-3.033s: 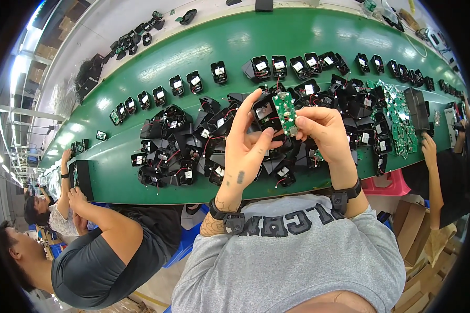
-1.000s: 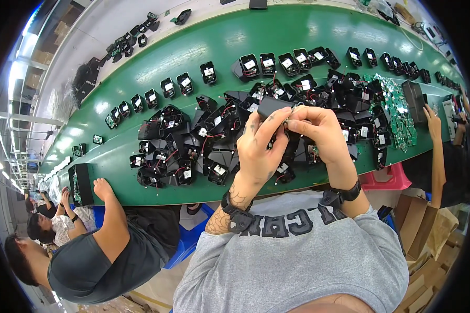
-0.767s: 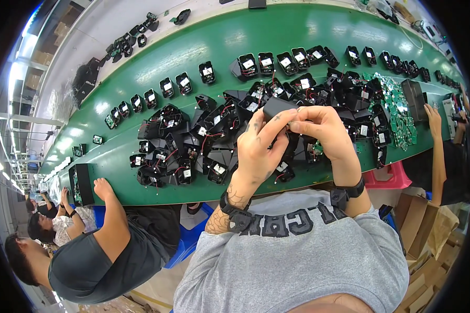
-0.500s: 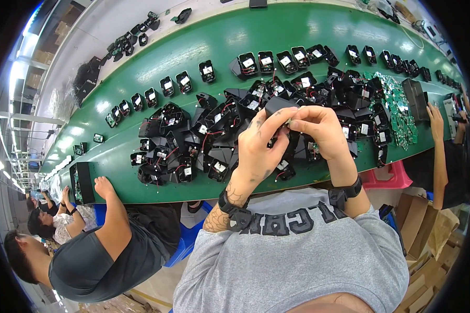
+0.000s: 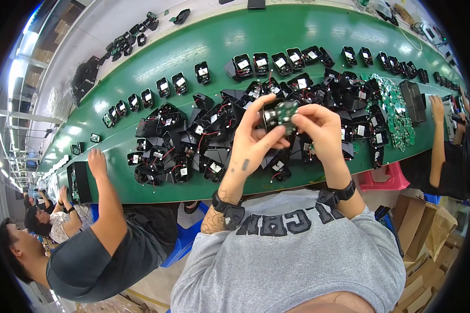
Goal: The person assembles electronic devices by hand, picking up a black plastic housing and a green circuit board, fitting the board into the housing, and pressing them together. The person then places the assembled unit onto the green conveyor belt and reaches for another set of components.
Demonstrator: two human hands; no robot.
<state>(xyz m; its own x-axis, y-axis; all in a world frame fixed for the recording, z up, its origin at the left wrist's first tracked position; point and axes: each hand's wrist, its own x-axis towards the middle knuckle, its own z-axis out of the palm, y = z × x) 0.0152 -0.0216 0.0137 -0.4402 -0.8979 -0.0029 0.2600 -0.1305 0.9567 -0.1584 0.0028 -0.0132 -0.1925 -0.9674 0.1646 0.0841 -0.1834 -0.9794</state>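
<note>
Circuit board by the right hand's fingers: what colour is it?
The circuit board is green, slightly blurred; it shows best in the head view.

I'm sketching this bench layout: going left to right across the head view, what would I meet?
Black bin, left hand, held green circuit board, right hand, heap of green circuit boards, dark tray.

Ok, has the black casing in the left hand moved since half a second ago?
Yes: against the casing heap on the table, the black casing has turned its plain outer wall away and the green board toward the camera.
</note>
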